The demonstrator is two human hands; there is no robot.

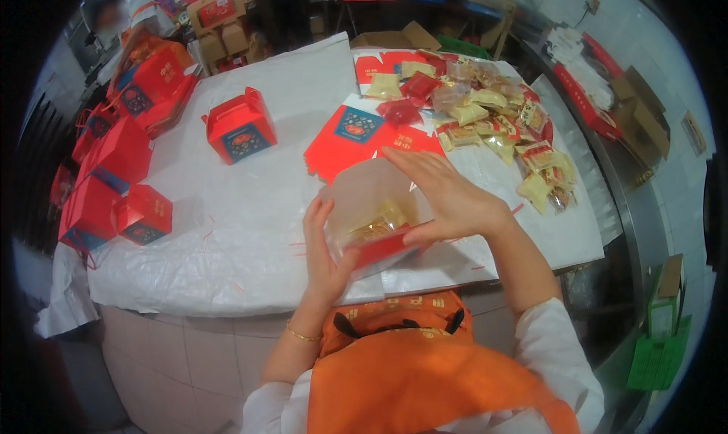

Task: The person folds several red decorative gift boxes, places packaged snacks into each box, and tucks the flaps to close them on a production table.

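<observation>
My left hand (325, 256) grips the left side of a translucent white container (356, 184) at the middle of the table's near part, and my right hand (447, 195) grips its right side. Yellow-gold packets (383, 218) and something red lie inside it. Just beyond the container are flat red printed cartons (334, 142). A heap of yellow and red wrapped packets (485, 108) spreads to the right. An assembled red carton with a handle (239, 127) stands to the left.
Several red boxes (114, 161) line the white-covered table's (189, 275) left side. A person (144, 32) is at the back left. Open cardboard (637, 115) and red boxes sit on a counter along the right wall. Green boxes (660, 350) are at lower right.
</observation>
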